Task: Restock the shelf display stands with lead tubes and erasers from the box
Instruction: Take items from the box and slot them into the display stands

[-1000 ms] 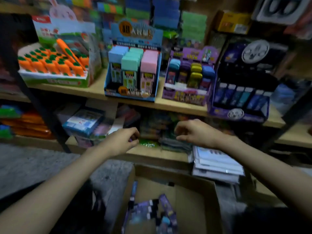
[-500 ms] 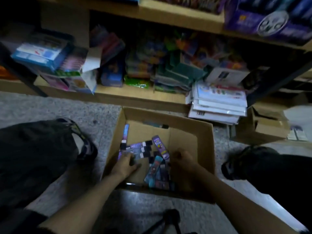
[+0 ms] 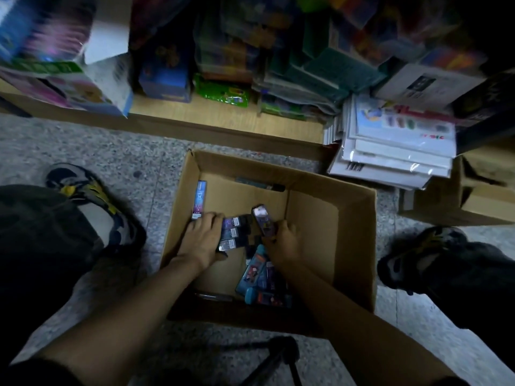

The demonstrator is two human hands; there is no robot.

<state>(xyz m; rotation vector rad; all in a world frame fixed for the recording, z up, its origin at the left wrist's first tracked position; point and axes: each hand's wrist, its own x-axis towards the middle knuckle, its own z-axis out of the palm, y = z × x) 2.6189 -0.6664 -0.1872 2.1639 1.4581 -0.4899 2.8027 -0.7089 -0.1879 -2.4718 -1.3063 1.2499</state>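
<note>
An open cardboard box sits on the floor between my feet. Inside lie several small purple and blue lead tubes and blue packs. My left hand reaches into the box, fingers curled over a row of dark purple tubes. My right hand grips one purple tube, which sticks up from my fingers. A long blue pack leans against the box's left wall.
The lowest shelf board runs behind the box, crowded with coloured packs. A stack of white packets overhangs at the right. A smaller cardboard box stands far right. My shoes flank the box on the speckled floor.
My view dropped from the upper display stands to the floor box. Both hands moved from the shelf down into the box; the right hand now holds a purple tube.
</note>
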